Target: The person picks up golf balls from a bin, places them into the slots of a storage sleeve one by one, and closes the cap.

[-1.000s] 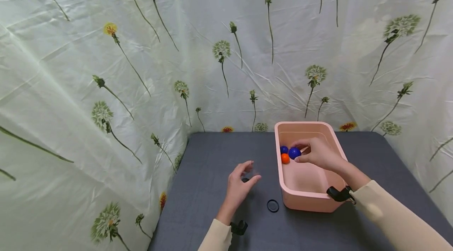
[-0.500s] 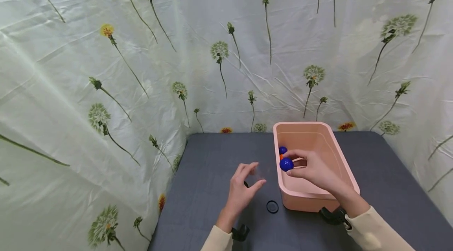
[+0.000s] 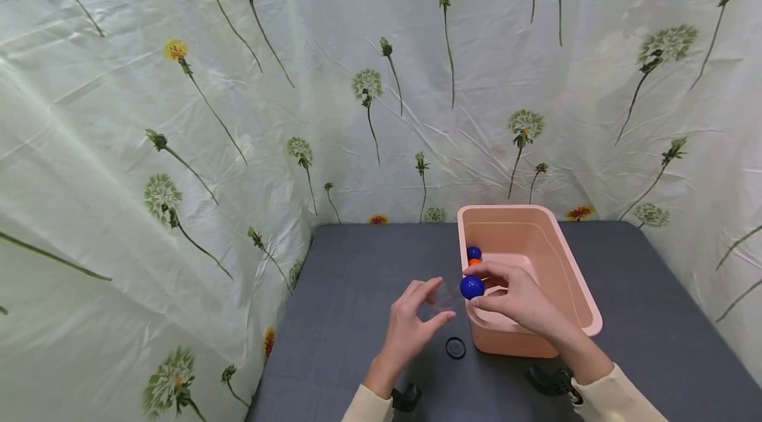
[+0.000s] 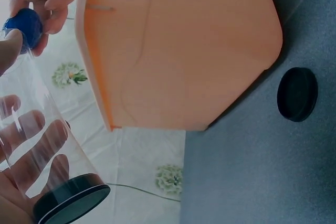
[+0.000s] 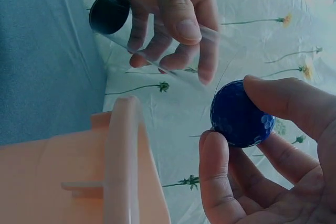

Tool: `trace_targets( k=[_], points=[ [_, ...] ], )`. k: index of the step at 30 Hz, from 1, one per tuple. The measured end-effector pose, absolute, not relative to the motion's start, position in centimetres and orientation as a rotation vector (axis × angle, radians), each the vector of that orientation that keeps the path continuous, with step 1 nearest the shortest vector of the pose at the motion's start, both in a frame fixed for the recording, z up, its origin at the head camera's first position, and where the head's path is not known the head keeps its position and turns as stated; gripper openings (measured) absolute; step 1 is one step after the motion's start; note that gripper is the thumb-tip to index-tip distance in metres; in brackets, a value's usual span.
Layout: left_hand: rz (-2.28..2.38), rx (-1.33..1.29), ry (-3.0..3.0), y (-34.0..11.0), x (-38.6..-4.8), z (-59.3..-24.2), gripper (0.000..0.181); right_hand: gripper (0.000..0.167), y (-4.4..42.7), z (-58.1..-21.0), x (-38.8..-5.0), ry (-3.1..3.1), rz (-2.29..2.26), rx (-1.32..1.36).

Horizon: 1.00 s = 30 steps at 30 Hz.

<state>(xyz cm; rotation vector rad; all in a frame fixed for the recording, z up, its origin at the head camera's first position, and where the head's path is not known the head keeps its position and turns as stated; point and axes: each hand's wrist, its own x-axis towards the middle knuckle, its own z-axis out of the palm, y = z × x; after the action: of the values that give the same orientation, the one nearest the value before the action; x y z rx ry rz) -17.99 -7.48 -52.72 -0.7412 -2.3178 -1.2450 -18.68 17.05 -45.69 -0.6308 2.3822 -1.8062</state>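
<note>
My left hand (image 3: 411,329) grips a clear plastic tube (image 4: 73,153) with a black cap (image 4: 71,199) on its lower end. The tube is tilted, its open mouth toward the right hand. A dimpled blue golf ball (image 5: 239,113) is pinched between the thumb and fingers of my right hand (image 3: 514,296). In the left wrist view the ball is close to the tube's mouth; I cannot tell whether they touch. Inside the pink bin (image 3: 530,233) lie another blue ball (image 3: 473,253) and an orange ball (image 3: 474,262), the latter partly hidden by the right hand.
A round black lid (image 3: 456,348) lies on the dark grey table (image 3: 369,263), left of the bin's near corner. The bin's raised left rim (image 5: 123,150) is just below the hands. A flower-printed curtain (image 3: 333,78) hangs behind and to the left.
My right hand has carried the blue golf ball from inside the bin leftward and nearer, past the left rim. The left hand has shifted slightly right with the tube.
</note>
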Motion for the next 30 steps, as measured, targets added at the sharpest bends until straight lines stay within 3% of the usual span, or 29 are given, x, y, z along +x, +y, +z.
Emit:
trace_targets(
  k=[30],
  points=[
    [-0.974,-0.848,-2.323,-8.1,-17.8,-51.3,0.052,0.047,15.9,-45.4,-17.6,2.534,-1.604,-0.671]
  ],
)
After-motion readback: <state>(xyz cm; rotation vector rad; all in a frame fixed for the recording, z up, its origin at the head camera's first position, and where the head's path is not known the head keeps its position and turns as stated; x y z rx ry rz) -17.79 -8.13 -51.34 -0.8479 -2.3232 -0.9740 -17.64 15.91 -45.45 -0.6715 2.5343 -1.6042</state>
